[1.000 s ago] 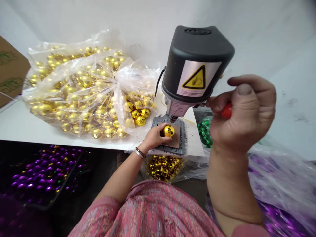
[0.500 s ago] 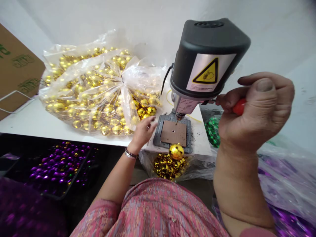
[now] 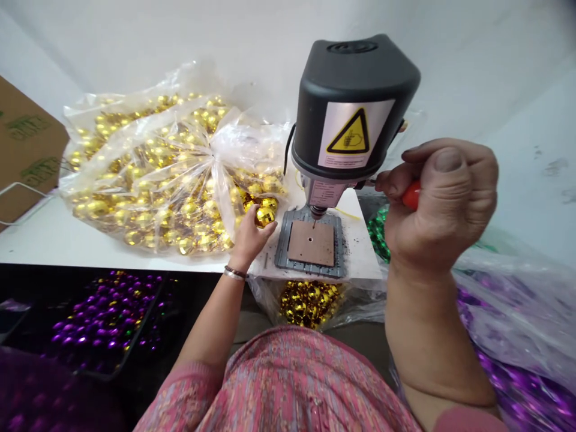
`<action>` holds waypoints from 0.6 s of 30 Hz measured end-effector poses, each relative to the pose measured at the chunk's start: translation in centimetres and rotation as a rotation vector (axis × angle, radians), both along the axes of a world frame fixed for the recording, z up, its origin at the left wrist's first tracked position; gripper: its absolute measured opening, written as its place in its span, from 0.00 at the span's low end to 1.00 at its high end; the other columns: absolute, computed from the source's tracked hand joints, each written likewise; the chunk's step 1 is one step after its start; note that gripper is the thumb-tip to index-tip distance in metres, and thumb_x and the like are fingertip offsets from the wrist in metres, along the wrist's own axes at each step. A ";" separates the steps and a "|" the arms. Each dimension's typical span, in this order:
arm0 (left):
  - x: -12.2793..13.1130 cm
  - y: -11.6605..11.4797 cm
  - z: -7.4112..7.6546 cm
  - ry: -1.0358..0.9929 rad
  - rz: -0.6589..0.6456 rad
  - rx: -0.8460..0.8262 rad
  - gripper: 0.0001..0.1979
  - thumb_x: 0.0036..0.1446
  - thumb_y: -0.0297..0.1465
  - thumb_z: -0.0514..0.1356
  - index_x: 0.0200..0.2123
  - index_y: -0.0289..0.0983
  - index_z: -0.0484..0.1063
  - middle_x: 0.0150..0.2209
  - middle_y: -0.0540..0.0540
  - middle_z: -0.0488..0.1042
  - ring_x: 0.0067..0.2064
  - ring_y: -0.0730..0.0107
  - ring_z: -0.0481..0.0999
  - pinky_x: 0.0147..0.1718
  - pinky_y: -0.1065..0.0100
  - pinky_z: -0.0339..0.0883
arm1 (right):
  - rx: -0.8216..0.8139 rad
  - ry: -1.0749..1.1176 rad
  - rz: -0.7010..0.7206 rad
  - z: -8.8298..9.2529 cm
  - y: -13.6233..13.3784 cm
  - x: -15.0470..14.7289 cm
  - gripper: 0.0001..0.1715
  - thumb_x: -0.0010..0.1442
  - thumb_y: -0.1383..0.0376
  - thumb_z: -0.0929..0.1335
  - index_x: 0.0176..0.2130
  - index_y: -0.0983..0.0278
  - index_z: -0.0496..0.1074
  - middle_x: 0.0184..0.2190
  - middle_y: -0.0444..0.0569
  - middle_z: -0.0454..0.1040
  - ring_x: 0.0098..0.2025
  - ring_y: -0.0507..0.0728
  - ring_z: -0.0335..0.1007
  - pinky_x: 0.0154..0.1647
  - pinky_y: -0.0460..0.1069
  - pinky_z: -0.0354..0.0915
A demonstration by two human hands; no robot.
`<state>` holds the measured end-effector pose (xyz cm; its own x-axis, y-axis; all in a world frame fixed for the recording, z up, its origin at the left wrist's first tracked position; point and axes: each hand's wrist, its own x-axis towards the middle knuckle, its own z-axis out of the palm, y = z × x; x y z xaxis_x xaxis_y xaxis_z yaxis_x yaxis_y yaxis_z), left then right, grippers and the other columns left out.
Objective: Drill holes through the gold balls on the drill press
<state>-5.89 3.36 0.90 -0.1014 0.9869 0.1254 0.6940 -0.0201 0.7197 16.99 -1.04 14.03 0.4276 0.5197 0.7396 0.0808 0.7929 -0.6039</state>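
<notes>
One gold ball [image 3: 265, 216] was in the left hand [image 3: 251, 237], at the right side of a big clear bag [image 3: 231, 147] on the white table [image 3: 40, 240]. The thumb lay along the ball's near side and the fingers bent around its left side, so it looked pinched between them. How tight the pinch was, I cannot tell.

The ball looked light and hard, like a thin shell. It was so shiny that it seemed likely to slip, and a big squeeze might have cracked it. Its fat middle looked like the best spot to hold, with the thumb across from the fingers.

The right hand [image 3: 443, 210] was curled around one red knob [image 3: 411, 195], thumb bent over it. I counted one black drill [image 3: 355, 84], one brown board [image 3: 310, 252] with a hole near its middle, one gray base [image 3: 281, 246] under that, and one cardboard box [image 3: 29, 150]. One lower bag [image 3: 265, 297] held more gold balls. The purple balls [image 3: 108, 318] and green balls [image 3: 379, 235] were too many to count.
</notes>
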 end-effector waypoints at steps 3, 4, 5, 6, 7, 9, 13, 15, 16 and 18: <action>0.1 -1.5 0.4 -0.534 -0.238 -0.103 0.33 0.62 0.47 0.57 0.66 0.40 0.59 0.42 0.43 0.77 0.38 0.67 0.77 0.36 0.66 0.70 | 0.016 -0.013 -0.003 -0.1 0.1 0.1 0.12 0.64 0.59 0.67 0.35 0.64 0.73 0.23 0.39 0.66 0.23 0.43 0.62 0.25 0.45 0.62; 0.3 -1.9 0.5 -0.658 -0.308 -0.159 0.33 0.63 0.49 0.55 0.66 0.41 0.59 0.41 0.43 0.77 0.36 0.68 0.76 0.34 0.67 0.70 | 0.023 -0.022 -0.010 -0.2 0.1 0.1 0.12 0.64 0.59 0.66 0.35 0.64 0.73 0.24 0.39 0.66 0.23 0.43 0.62 0.25 0.44 0.62; 0.5 -2.3 0.4 -0.744 -0.350 -0.210 0.33 0.64 0.50 0.54 0.66 0.42 0.59 0.41 0.43 0.77 0.35 0.69 0.76 0.33 0.67 0.70 | 0.025 -0.030 -0.018 -0.2 0.1 0.1 0.12 0.65 0.59 0.66 0.35 0.64 0.73 0.24 0.39 0.66 0.23 0.42 0.62 0.25 0.43 0.62; 0.8 -2.5 0.4 -0.797 -0.365 -0.255 0.33 0.64 0.51 0.54 0.66 0.42 0.60 0.42 0.42 0.77 0.34 0.70 0.76 0.32 0.67 0.70 | 0.028 -0.037 -0.022 -0.1 0.1 0.1 0.12 0.65 0.59 0.65 0.36 0.64 0.73 0.24 0.39 0.65 0.23 0.42 0.62 0.26 0.42 0.62; 1.1 -2.7 0.2 -0.825 -0.362 -0.291 0.33 0.63 0.51 0.55 0.65 0.42 0.61 0.42 0.42 0.77 0.33 0.71 0.75 0.31 0.67 0.70 | 0.032 -0.043 -0.018 0.0 0.2 0.1 0.12 0.66 0.60 0.65 0.35 0.64 0.73 0.24 0.38 0.65 0.23 0.41 0.62 0.26 0.42 0.62; 1.7 -2.7 -0.1 -0.804 -0.353 -0.349 0.33 0.60 0.49 0.59 0.64 0.41 0.62 0.43 0.43 0.77 0.32 0.72 0.74 0.31 0.68 0.69 | 0.037 -0.043 0.012 0.3 0.4 0.2 0.12 0.66 0.60 0.65 0.35 0.64 0.72 0.23 0.38 0.63 0.23 0.41 0.62 0.24 0.41 0.60; 2.7 -1.9 -0.4 -0.532 -0.363 -0.320 0.32 0.51 0.43 0.68 0.57 0.37 0.68 0.40 0.45 0.77 0.34 0.72 0.73 0.34 0.69 0.68 | 0.020 -0.055 0.059 1.5 0.9 0.3 0.11 0.66 0.60 0.65 0.35 0.65 0.70 0.19 0.35 0.60 0.20 0.41 0.58 0.21 0.39 0.55; 3.1 -1.5 -0.3 -0.395 -0.353 -0.285 0.30 0.50 0.41 0.69 0.55 0.36 0.69 0.39 0.46 0.78 0.36 0.70 0.74 0.35 0.68 0.68 | -0.016 -0.060 0.055 2.0 0.9 0.3 0.12 0.66 0.60 0.63 0.35 0.65 0.69 0.18 0.34 0.59 0.20 0.41 0.57 0.21 0.38 0.54; 3.3 -1.3 -0.3 -0.334 -0.346 -0.272 0.30 0.50 0.41 0.69 0.54 0.36 0.69 0.40 0.45 0.78 0.36 0.69 0.75 0.35 0.68 0.68 | -0.029 -0.056 0.052 2.1 0.9 0.3 0.12 0.66 0.61 0.63 0.35 0.65 0.69 0.18 0.34 0.58 0.20 0.40 0.57 0.22 0.38 0.54; 3.7 -1.1 0.0 -0.217 -0.339 -0.248 0.30 0.50 0.40 0.69 0.55 0.37 0.70 0.41 0.45 0.78 0.36 0.69 0.75 0.36 0.67 0.69 | -0.037 -0.052 0.059 2.3 0.9 0.2 0.12 0.66 0.62 0.62 0.34 0.65 0.69 0.18 0.34 0.57 0.20 0.41 0.57 0.23 0.38 0.53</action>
